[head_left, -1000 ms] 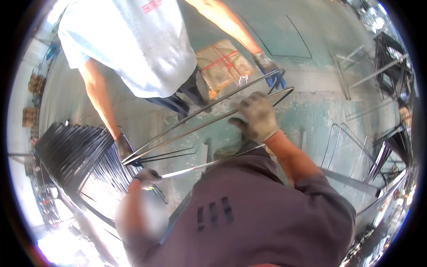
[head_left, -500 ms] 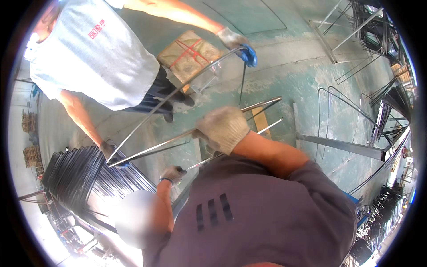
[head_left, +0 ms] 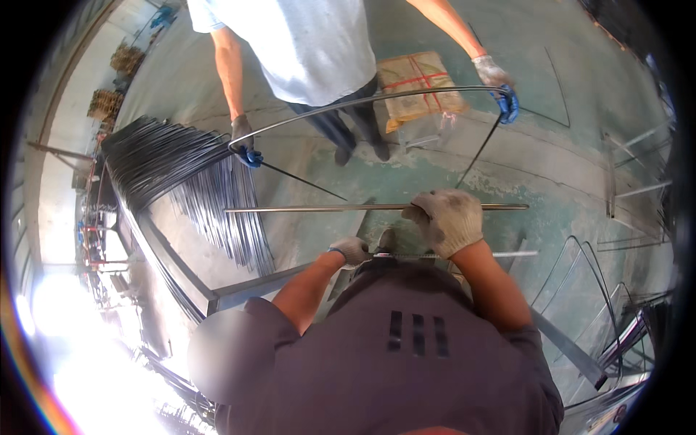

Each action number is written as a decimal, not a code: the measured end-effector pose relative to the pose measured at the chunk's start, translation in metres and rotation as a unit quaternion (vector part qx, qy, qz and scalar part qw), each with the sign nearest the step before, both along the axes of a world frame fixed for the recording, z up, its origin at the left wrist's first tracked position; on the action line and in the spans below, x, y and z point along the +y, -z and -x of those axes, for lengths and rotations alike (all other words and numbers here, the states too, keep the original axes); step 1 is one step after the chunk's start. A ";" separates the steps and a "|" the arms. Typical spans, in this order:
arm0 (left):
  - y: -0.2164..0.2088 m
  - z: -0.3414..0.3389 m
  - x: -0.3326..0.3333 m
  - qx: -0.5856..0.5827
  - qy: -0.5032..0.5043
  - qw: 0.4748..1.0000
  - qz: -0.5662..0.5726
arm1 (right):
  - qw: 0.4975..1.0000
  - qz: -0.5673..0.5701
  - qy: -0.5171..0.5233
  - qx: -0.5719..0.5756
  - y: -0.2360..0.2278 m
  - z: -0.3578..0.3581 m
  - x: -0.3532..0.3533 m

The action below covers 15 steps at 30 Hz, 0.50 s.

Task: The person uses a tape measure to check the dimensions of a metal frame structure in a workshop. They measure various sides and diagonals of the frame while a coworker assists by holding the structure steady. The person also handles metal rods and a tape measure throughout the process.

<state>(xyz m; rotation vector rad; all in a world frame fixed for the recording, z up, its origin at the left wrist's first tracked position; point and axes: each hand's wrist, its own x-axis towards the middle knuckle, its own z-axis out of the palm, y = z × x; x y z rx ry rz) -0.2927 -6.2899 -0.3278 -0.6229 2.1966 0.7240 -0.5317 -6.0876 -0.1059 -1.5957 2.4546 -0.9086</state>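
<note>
My right hand [head_left: 451,223], in a pale work glove, is closed around a bent metal rod [head_left: 312,209] that lies crosswise in front of me. Nearer my body, my gloved left hand [head_left: 353,251] is closed at one end of a tape measure [head_left: 515,254]. Its pale, marked strip runs out to the right, passing beneath my right forearm. The tape's case is mostly hidden by my fingers. Across from me, a co-worker in a light shirt holds another bent rod [head_left: 348,103] at its two corners with gloved hands [head_left: 248,145].
A large stack of bent dark rods [head_left: 170,159] rests on a metal frame [head_left: 250,288] at the left. Behind the co-worker's rod is a wrapped bundle [head_left: 417,83] with red straps. More bent rods [head_left: 580,268] and a steel bar [head_left: 569,348] stand at the right.
The view has turned, and the rod in my right hand now lies level instead of slanting. The co-worker's rod has swung level too. My left hand is closer to my right one.
</note>
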 end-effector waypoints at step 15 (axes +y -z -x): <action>0.064 0.054 -0.019 0.023 0.129 0.989 -0.068 | 0.940 -0.005 0.340 -0.039 -0.067 -0.007 0.174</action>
